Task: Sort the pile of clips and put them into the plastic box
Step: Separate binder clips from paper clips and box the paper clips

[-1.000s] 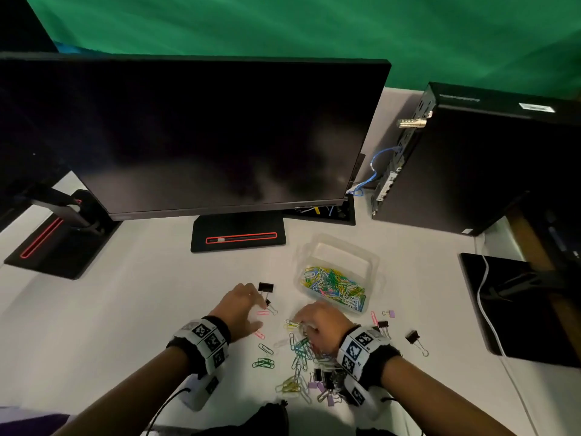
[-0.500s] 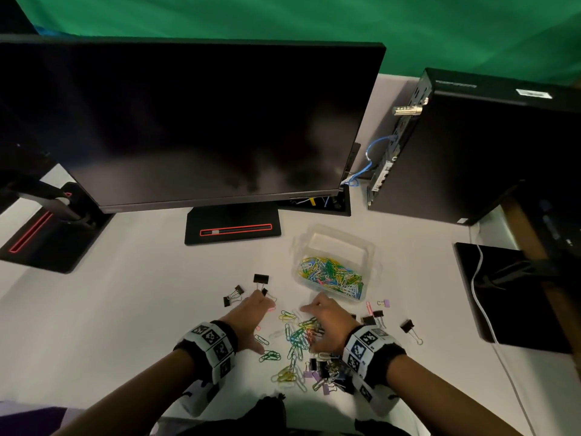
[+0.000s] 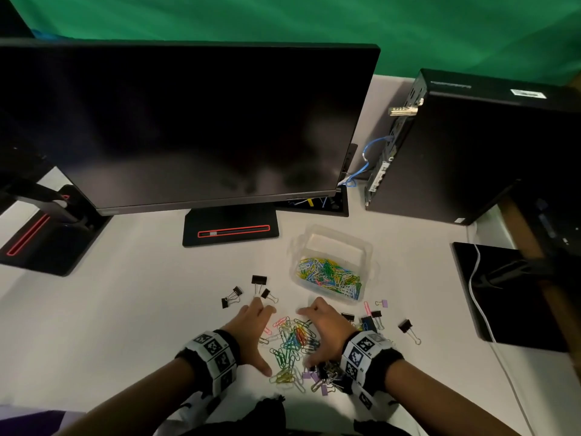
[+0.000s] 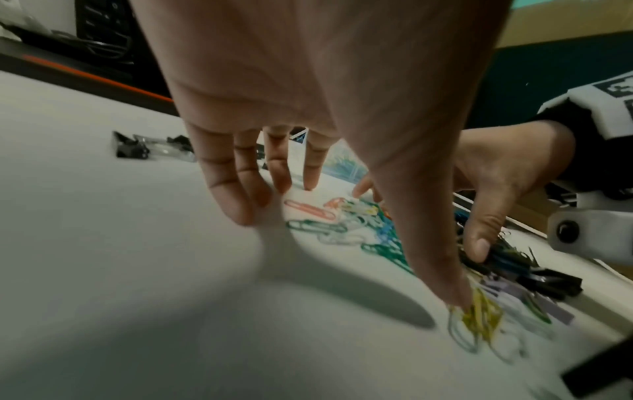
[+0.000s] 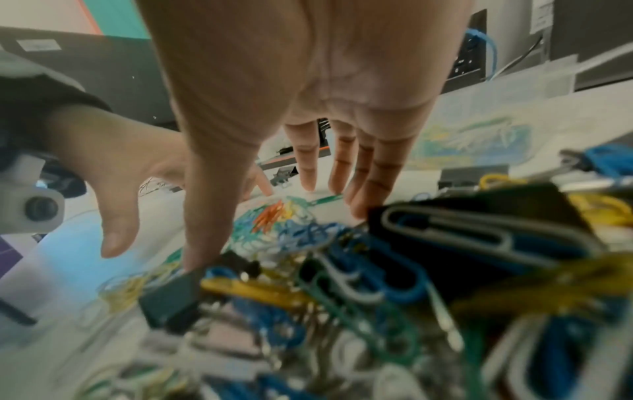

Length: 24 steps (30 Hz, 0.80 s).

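Both hands are down on the white worktop (image 3: 125,309), one on each side of the pile of clips (image 3: 294,344). The left hand (image 3: 251,328) is spread, fingers straight and fanned toward the worktop, thumb stretched back to the yellow paper clips (image 4: 479,316) at the near edge of the pile. The right hand (image 3: 323,328) mirrors it, fingers extended and splayed, holding nothing, with its thumb coming down by the black and lilac binder clips (image 3: 327,377) under the wrist (the right wrist view is blurred there, so whether the thumb touches one is hard to tell). Between the palms lie the coloured paper clips: green, blue, orange, pink, white, all tangled.

Just beyond the right fingertips (image 3: 303,310) sits the clear plastic box (image 3: 334,237), with a heap of coloured paper clips (image 3: 330,275) filling its near half. A few black binder clips (image 3: 259,283) lie loose beyond the left hand, and more are scattered right of the pile, one black binder clip (image 3: 407,328) lying apart. Behind everything stand a dark monitor (image 3: 188,121) on its red-trimmed base (image 3: 231,229) and a black computer case (image 3: 487,146).
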Motion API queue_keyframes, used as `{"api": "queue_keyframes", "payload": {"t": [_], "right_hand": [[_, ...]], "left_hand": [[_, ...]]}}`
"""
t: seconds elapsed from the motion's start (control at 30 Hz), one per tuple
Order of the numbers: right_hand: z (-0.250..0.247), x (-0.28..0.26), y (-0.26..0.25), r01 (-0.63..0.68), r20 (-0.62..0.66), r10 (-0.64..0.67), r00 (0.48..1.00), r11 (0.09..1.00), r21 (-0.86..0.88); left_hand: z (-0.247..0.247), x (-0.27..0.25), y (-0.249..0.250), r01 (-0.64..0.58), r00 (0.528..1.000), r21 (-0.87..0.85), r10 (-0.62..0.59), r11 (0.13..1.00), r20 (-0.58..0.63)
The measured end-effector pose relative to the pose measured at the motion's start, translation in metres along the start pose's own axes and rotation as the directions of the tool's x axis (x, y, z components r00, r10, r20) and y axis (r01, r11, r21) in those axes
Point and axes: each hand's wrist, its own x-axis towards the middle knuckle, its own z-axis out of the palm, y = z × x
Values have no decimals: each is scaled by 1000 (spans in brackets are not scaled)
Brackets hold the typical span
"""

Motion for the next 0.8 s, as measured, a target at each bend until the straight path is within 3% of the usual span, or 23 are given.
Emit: {"api": "queue_keyframes", "payload": {"t": [0.23,0.47,0.8], "right_hand": [[21,4,-14,75,-76,-74,994,997,1],[19,9,-11,31,-160,-15,987,994,101],[4,12,-9,-20,-179,29,983,999,51]], "left_hand": [[21,4,22,-116,991,35,119,993,-67],[17,17,22,-73,992,-45,68,996,-104],[9,33,23,-42,997,-24,40,999,-70]]}}
